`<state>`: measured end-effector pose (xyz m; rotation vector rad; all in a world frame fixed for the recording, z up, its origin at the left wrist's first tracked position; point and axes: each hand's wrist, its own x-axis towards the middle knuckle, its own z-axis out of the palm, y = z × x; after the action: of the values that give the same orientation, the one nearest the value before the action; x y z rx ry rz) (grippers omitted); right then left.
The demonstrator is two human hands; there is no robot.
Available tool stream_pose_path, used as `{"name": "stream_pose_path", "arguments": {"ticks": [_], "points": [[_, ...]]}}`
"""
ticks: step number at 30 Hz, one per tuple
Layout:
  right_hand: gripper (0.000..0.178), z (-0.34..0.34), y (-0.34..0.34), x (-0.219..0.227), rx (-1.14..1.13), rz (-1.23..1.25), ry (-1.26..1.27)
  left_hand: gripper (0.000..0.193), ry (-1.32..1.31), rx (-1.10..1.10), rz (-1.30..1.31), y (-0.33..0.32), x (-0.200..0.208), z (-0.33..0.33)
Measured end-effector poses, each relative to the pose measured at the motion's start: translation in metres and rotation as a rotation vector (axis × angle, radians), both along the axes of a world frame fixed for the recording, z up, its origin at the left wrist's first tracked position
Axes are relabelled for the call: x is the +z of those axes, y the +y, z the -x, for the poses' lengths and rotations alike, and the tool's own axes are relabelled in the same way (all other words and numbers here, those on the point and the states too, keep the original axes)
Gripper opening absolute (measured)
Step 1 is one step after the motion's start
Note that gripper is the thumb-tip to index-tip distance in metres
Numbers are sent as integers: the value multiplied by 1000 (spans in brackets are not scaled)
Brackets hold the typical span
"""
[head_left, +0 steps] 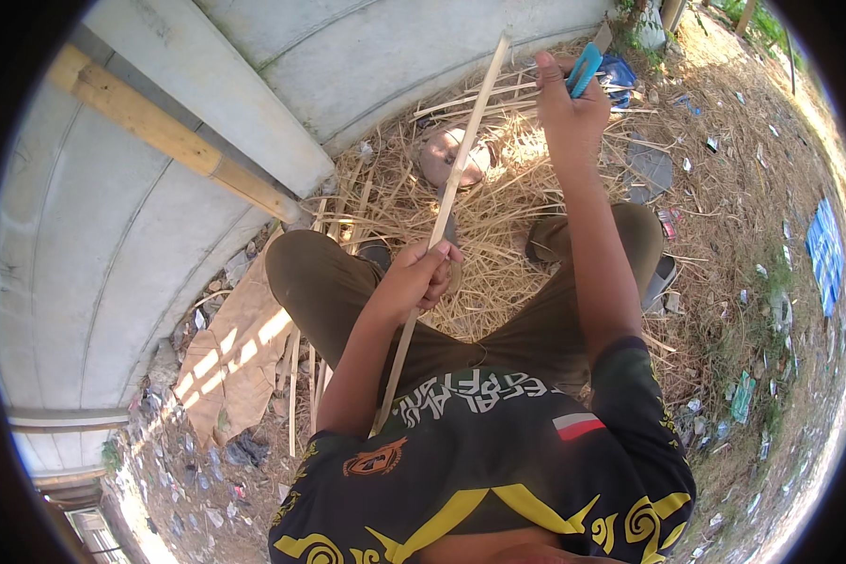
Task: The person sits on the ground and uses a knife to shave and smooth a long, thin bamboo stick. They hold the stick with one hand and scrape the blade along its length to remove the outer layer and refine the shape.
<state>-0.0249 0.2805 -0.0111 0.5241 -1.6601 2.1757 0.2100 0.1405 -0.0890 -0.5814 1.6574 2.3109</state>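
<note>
My left hand (421, 274) is closed round a long, pale bamboo strip (468, 141), which slants from beside my body up and away toward the wall. Raised at the far right, my right hand (573, 108) grips a blue-handled utility knife (585, 71) with its blade pointing up and away. The knife is apart from the strip. Below the strip's far half, a round wooden block (453, 156) sits among a heap of thin bamboo shavings (498, 254) between my legs.
Pale wall panels (404, 66) rise ahead and to the left, with a bamboo pole (160, 122) leaning there. Flattened cardboard (235, 348) lies at my left. More strips (479, 99) lie by the wall. Litter and a blue sheet (824, 256) are on the ground at right.
</note>
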Motion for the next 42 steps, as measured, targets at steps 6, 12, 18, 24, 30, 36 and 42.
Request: {"name": "stream_pose_path", "arguments": {"ticks": [6, 12, 18, 24, 30, 36, 42], "points": [[49, 24, 54, -8, 58, -705, -103, 40, -2, -4, 11, -6, 1, 3], [73, 8, 11, -45, 298, -826, 11, 28, 104, 55, -7, -22, 18, 54], [65, -7, -19, -83, 274, -1105, 225, 30, 100, 80, -50, -33, 5, 59], [50, -10, -30, -87, 200, -1238, 484, 36, 114, 125, -63, -32, -2, 47], [43, 35, -24, -88, 70, -1252, 790, 37, 109, 91, -108, -29, -5, 42], [45, 96, -30, -73, -241, -1289, 806, 40, 106, 52, -125, -23, 4, 45], [48, 142, -17, -71, -453, -1270, 713, 40, 52, -19, -139, -19, 9, 26]]}}
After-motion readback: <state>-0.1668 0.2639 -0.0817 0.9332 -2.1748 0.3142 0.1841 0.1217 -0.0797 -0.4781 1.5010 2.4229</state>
